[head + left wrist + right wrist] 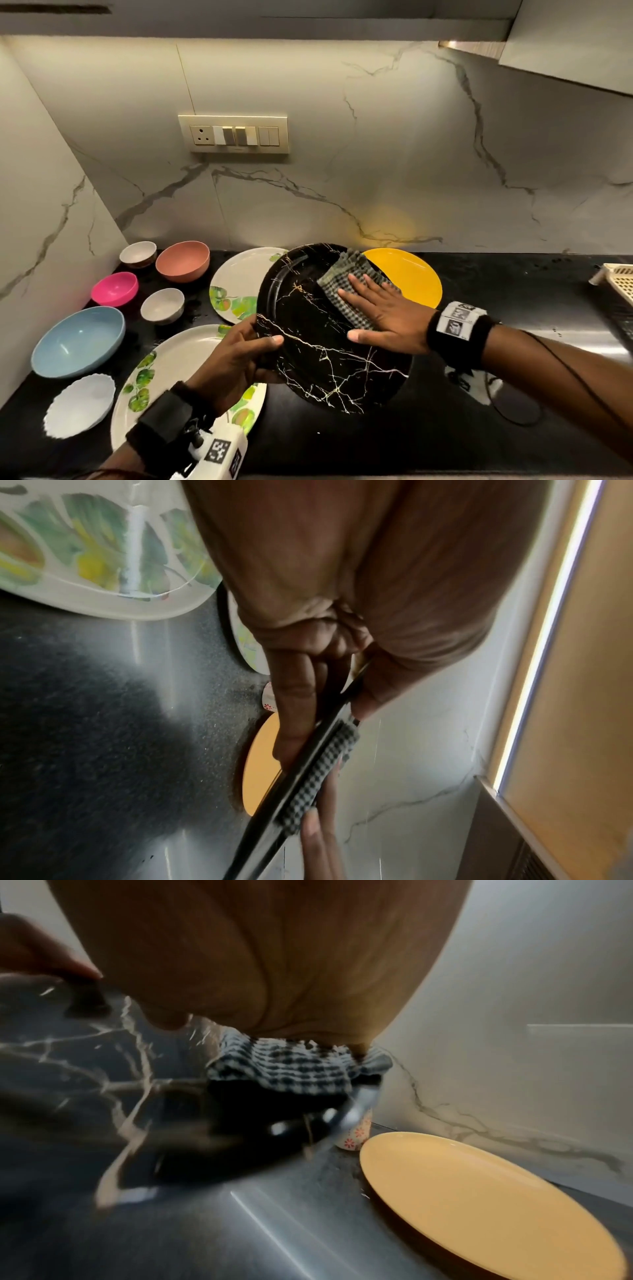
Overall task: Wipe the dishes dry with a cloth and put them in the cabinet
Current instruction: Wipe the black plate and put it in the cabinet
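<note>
Dim, warm light; an under-cabinet strip (544, 647) glows bright; glare streaks the dark countertop (260, 1218); the black plate (103, 1110) smears with motion blur; head view bends at edges.

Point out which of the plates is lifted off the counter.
The black marbled plate: the left hand holds its rim, tilted. The yellow plate, the far leafy plate and the near leafy plate lie flat on the counter.
</note>
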The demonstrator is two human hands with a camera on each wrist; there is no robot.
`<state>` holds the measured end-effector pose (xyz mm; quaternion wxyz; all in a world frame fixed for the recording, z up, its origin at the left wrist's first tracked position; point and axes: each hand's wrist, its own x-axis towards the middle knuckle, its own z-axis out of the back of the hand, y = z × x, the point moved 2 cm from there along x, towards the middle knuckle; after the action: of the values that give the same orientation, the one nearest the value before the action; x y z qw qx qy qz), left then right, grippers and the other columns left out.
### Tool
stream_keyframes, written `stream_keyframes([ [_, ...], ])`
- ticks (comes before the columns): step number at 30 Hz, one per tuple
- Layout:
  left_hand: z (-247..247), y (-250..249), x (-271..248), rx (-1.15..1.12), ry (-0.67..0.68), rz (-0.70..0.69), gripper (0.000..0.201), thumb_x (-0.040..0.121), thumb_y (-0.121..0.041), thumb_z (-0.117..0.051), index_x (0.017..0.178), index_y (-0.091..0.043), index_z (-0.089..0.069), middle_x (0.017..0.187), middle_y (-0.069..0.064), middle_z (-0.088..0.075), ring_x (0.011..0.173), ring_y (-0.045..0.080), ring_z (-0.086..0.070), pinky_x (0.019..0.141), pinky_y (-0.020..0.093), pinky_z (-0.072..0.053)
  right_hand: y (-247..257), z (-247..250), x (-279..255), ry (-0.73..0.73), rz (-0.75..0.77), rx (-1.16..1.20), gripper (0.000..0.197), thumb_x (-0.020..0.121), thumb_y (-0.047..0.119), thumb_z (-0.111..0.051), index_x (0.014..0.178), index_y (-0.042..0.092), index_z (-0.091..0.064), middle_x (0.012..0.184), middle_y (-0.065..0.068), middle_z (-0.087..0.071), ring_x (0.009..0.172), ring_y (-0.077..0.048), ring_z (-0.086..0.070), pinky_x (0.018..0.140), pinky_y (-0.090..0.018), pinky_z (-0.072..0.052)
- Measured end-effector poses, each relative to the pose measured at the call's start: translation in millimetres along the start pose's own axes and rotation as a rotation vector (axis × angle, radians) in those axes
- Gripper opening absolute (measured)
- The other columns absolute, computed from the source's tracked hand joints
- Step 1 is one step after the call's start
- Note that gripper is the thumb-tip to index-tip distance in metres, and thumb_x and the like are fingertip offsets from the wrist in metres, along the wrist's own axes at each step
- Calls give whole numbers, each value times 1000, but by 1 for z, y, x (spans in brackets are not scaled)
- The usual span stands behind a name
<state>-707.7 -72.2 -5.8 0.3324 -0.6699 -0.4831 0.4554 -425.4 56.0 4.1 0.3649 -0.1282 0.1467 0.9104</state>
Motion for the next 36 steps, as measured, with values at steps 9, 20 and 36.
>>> stream_keyframes([
  [9, 4, 0, 1, -13, -74, -41, 33, 98, -14, -62, 131, -11, -66, 129, 24, -70, 108, 41, -71, 97, 68, -50, 97, -1, 10, -54, 278, 42, 82, 105, 71, -29, 162, 42, 21, 168, 17, 30, 153, -15, 36, 125, -50, 21],
  [20, 2, 3, 4, -110, -193, -34, 31, 104, -28, -53, 122, -4, -64, 118, 24, -74, 94, 33, -75, 80, 53, -64, 106, -18, -7, 21, 318, -41, 79, 109, 62, -30, 164, 35, 19, 170, 9, 28, 155, -21, 32, 129, -49, 14],
  [36, 20, -29, 1, -16, -150, -32, 44, 98, -25, -60, 131, 4, -56, 114, 28, -72, 80, 35, -75, 72, 53, -63, -33, -45, -50, -336, 249, -308, 64, 111, 48, -34, 169, 33, -10, 175, -1, -16, 161, -29, -18, 129, -53, -17],
])
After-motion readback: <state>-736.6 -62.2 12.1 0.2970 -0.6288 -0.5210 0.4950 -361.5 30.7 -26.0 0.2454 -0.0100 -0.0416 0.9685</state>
